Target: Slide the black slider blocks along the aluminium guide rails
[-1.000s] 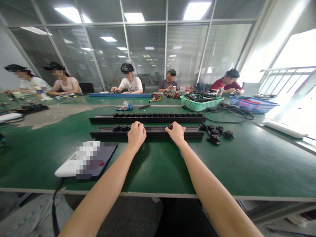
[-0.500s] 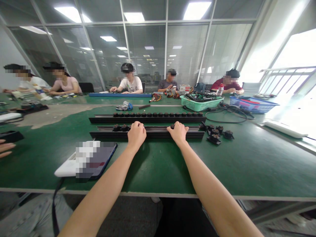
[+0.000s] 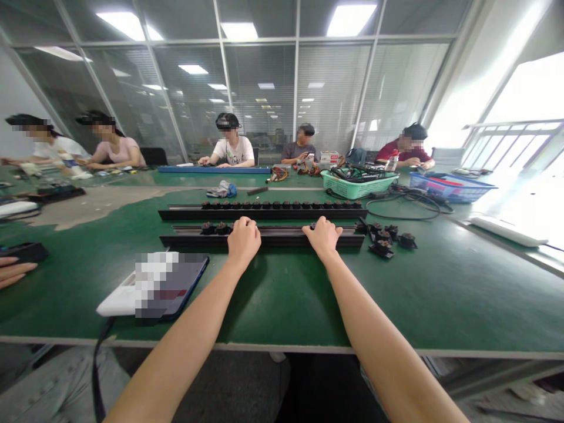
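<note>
While the left hand [image 3: 244,238] stays curled on the near black rail [image 3: 268,237] on the tabletop [image 3: 282,294], the right hand [image 3: 324,236] has slid rightward along that rail toward the loose knobs [image 3: 384,236] off its right end, fingers bent over the rail's top, whatever they pinch hidden

Green table [image 3: 440,294]; 2 black rails [image 3: 264,212]; tablet [image 3: 176,288]; baskets [image 3: 358,187]

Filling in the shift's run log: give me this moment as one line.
left hand: on near long black rail | right hand: on same rail | loose black round parts: right of rail | second rail: behind, full row
</note>
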{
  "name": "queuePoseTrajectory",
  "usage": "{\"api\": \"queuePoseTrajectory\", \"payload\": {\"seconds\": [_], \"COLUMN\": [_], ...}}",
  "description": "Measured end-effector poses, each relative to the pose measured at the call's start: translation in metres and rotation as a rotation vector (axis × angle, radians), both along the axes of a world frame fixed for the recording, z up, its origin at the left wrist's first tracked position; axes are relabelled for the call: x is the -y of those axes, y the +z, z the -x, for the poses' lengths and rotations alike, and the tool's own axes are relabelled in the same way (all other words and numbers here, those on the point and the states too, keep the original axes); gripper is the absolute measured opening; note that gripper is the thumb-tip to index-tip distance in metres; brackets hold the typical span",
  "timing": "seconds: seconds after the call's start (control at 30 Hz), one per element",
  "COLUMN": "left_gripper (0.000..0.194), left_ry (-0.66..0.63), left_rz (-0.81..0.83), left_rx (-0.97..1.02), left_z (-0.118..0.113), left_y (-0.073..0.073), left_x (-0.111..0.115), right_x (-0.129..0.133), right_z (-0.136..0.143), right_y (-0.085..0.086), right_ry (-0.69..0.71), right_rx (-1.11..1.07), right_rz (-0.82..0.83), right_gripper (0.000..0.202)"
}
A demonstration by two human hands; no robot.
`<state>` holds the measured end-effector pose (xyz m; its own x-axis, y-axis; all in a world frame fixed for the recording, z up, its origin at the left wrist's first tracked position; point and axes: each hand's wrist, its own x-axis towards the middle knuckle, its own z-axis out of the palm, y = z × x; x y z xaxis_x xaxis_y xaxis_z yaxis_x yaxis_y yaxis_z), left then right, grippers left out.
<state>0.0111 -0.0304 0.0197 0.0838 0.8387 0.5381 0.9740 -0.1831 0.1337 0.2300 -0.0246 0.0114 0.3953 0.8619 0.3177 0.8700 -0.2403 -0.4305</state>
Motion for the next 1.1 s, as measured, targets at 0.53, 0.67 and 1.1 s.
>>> {"api": "queuePoseTrajectory", "payload": {"seconds": [0.53, 0.67, 1.1], "left_gripper": [0.033, 0.034, 0.032], "left_ry": [0.004, -0.001, 0.001], "left_rz": [0.017, 0.008, 0.011], "left_rx": [0.009, 0.004, 0.002], "left_z": [0.001, 0.001, 0.001], "left_y": [0.001, 0.000, 0.001], "left_x": [0.002, 0.001, 0.001], "right_x": [-0.008, -0.005, -0.006], "right_z": [-0.039, -0.039, -0.035], "right_y": [0.000, -0.016, -0.018], "right_ry": [0.295, 0.296, 0.206], "right_rx": [-0.031, 0.042, 0.077], "right_rz": [0.083, -0.050, -0.082], "right_gripper": [0.023, 0.025, 0.027]}}
